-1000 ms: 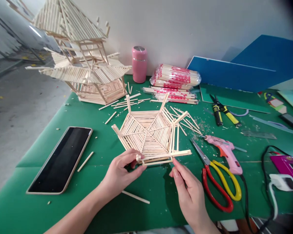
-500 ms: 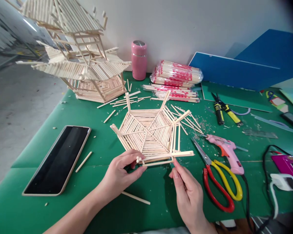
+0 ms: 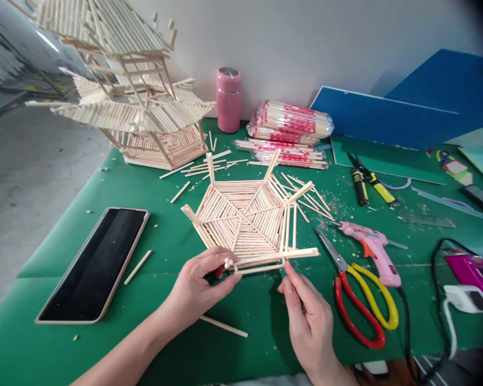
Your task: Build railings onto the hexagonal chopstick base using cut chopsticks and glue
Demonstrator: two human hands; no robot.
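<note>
A hexagonal base of pale wooden sticks (image 3: 241,214) lies on the table, with short stick posts slanting up and out from its corners. Along its near edge runs a thin wooden stick (image 3: 261,269). My left hand (image 3: 203,279) is closed at the near left corner, thumb and forefinger pinching the left end of this stick beside a post. At the stick's right end is my right hand (image 3: 309,316), forefinger tip pressed against it, thumb just below and the other fingers curled. One loose stick (image 3: 225,326) lies on the table, partly behind my left hand.
A tiered stick pagoda (image 3: 145,118) stands back left, near a pink flask (image 3: 229,102) and wrapped stick bundles (image 3: 290,120). Scissors (image 3: 342,279), a pink glue gun (image 3: 372,246) and pliers (image 3: 370,182) lie right. A phone (image 3: 94,262) lies left.
Both hands stay at the near edge, almost still. The view has shifted very slightly; nothing was taken up or let go.
</note>
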